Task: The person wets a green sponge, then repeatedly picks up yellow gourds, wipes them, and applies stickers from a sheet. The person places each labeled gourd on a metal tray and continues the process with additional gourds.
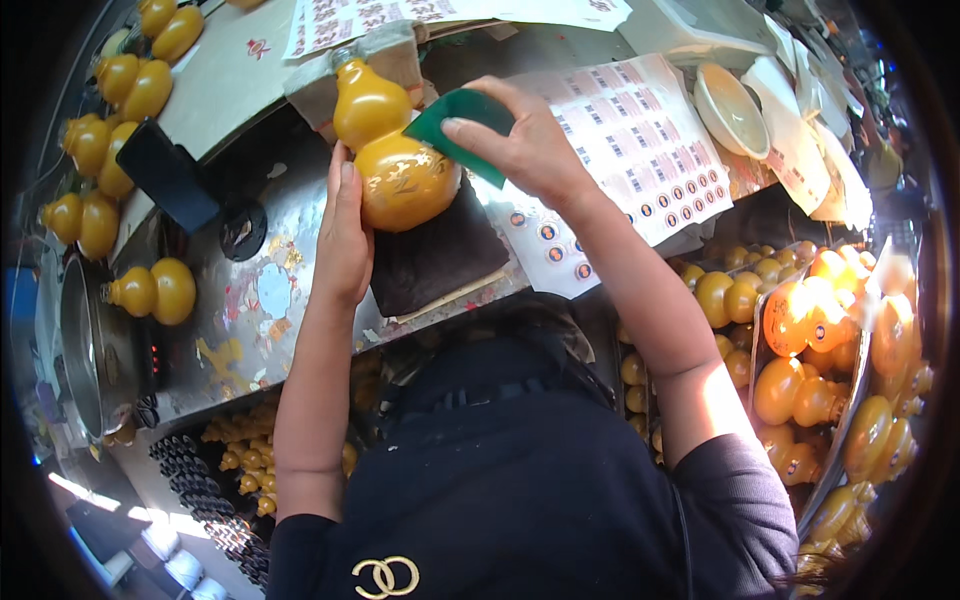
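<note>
A glossy yellow gourd-shaped bottle (385, 110) lies on a dark cloth pad (440, 255), its neck pointing away from me against a beige cloth-covered rest (400, 55). Faint gold lettering marks its larger bulb. My left hand (345, 235) steadies that bulb from the left, fingers laid along its side. In my right hand (525, 140) is a flat green scraper (460, 118), pinched between thumb and fingers. The scraper's edge meets the right side of the bottle near its waist; whether it presses there I cannot tell.
Printed sticker sheets (640, 130) spread to the right, near a pale bowl (732, 110). At left stand a phone on a stand (170, 175), a loose yellow gourd bottle (155, 290) and a metal pan (95, 345). Crates of gourd bottles (800, 390) fill the lower right.
</note>
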A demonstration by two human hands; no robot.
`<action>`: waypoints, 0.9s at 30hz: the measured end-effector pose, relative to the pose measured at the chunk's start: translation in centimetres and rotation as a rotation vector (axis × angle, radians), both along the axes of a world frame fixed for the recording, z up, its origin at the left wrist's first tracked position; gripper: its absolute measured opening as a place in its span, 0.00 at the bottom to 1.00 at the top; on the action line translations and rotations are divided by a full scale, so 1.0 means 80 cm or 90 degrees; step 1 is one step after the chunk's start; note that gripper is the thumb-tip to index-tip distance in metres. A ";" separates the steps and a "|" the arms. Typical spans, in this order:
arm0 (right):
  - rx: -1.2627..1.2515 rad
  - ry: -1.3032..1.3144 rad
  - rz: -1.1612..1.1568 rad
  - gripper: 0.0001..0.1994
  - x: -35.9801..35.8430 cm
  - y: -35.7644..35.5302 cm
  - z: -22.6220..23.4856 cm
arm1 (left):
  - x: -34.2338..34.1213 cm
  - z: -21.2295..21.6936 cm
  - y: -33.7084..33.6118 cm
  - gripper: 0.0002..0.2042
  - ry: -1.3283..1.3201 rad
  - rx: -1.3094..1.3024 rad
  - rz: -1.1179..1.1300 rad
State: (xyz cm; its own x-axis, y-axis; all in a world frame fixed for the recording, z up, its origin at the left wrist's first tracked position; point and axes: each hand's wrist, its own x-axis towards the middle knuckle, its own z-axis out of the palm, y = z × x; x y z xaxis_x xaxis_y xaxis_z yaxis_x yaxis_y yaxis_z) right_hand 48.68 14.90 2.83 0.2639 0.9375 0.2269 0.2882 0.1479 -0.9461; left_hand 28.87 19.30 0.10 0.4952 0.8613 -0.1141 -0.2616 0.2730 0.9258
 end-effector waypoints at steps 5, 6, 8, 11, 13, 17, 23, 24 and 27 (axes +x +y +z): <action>0.019 -0.060 0.035 0.15 -0.005 0.006 0.025 | 0.001 0.003 0.000 0.27 -0.024 0.003 -0.005; 0.016 -0.078 0.102 0.15 -0.011 0.002 0.037 | 0.001 0.003 -0.001 0.27 -0.027 0.003 -0.009; -0.006 -0.189 0.188 0.17 -0.015 0.005 0.047 | 0.000 0.003 0.000 0.28 -0.027 0.004 -0.021; -0.036 -0.185 0.219 0.18 -0.008 0.030 0.039 | -0.002 0.000 -0.001 0.28 -0.022 0.011 -0.018; -0.043 -0.221 0.223 0.20 -0.006 0.040 0.042 | -0.002 0.002 -0.001 0.28 -0.013 -0.002 -0.011; -0.032 -0.256 0.206 0.23 -0.007 0.045 0.044 | -0.005 0.000 0.003 0.30 0.000 0.017 -0.024; 0.110 -0.317 0.106 0.20 -0.020 0.043 0.049 | -0.008 -0.003 0.008 0.29 -0.046 -0.010 -0.024; 0.093 -0.295 0.143 0.20 -0.024 0.037 0.060 | -0.008 -0.004 0.008 0.28 -0.054 -0.018 -0.025; 0.034 -0.349 0.237 0.20 -0.030 0.035 0.078 | -0.010 -0.004 0.009 0.27 -0.064 -0.037 -0.025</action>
State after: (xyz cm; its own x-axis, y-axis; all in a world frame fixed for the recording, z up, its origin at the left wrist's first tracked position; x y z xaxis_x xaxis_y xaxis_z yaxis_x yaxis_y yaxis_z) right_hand 46.31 17.71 9.09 -0.2419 0.9277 0.2843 0.6465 0.3726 -0.6657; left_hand 28.08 20.06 -0.24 0.5401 0.8342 -0.1116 -0.3402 0.3377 0.8776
